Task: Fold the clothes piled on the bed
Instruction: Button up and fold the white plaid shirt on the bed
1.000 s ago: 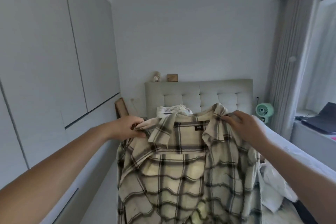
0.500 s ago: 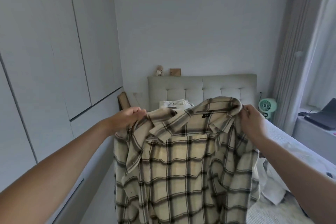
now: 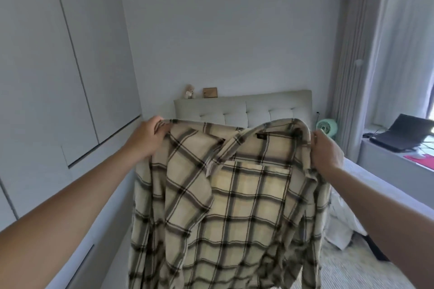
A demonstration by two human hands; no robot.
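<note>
Above the bed (image 3: 380, 185), both hands — left hand (image 3: 148, 138), right hand (image 3: 325, 155) — pinch the plaid shirt (image 3: 230, 213) shoulders.

Nothing here reads clearly to me. Between my left hand (image 3: 146, 138) and my right hand (image 3: 325, 153), the plaid shirt (image 3: 225, 206) carries a small dark neck label (image 3: 260, 135) inside its collar, its print too blurred to make out.
</note>
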